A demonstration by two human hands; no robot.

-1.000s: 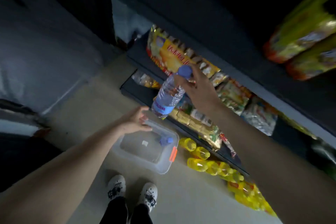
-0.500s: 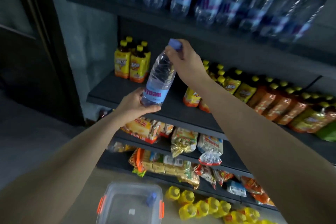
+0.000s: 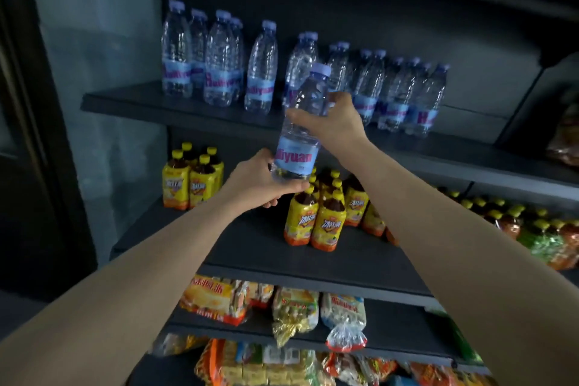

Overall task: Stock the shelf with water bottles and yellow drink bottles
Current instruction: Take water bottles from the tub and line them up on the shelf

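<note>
Head view shows both hands raised in front of a dark shelf unit [image 3: 175, 105], gripping one water bottle [image 3: 300, 131] between them. The right hand [image 3: 336, 124] wraps its fingers around the clear upper body of the bottle, just under the neck, while the left hand [image 3: 260, 182] cups the base, thumb and fingers curled under and around the bottom edge below the blue label. The bottle is nearly upright, its pale purple cap [image 3: 320, 69] tipped slightly right, held in the air in front of the upper shelf and not resting on it. On that upper shelf stands a row of shelved water bottles [image 3: 219, 63] with a gap behind the held one. On the shelf below stand yellow drink bottles [image 3: 316, 222] in clusters, one near the left end and more toward the right. Lower shelves carry snack packets [image 3: 294, 310].
</note>
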